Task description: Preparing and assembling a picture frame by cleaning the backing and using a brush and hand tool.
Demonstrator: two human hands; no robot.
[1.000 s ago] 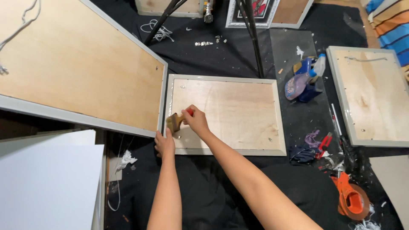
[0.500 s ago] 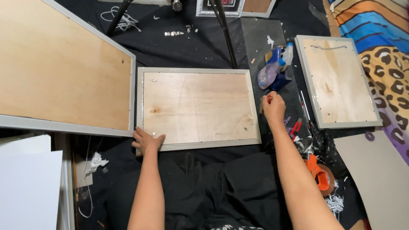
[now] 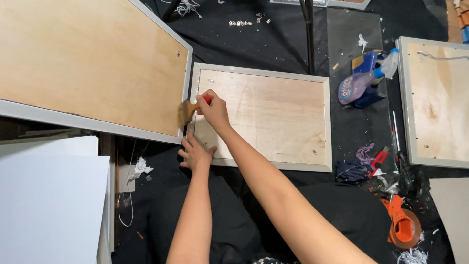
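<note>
A grey picture frame (image 3: 328,122) with a plywood back lies face down on the black cloth in the middle of the head view. My right hand (image 3: 213,108) grips a small paintbrush (image 3: 188,110) with a red handle, its tan bristles resting on the frame's left edge. My left hand (image 3: 195,152) presses fingers spread on the frame's lower left corner.
A large plywood-backed frame (image 3: 88,63) lies at the left, touching the middle one. Another framed board (image 3: 437,102) lies at right. A spray bottle (image 3: 364,80), red cutters (image 3: 376,160), an orange tape dispenser (image 3: 403,226) and white boards (image 3: 49,200) surround the work.
My right hand was at the right edge of the frame half a second ago; now it is back at the left edge with the brush. My left hand stayed on the lower left corner.
</note>
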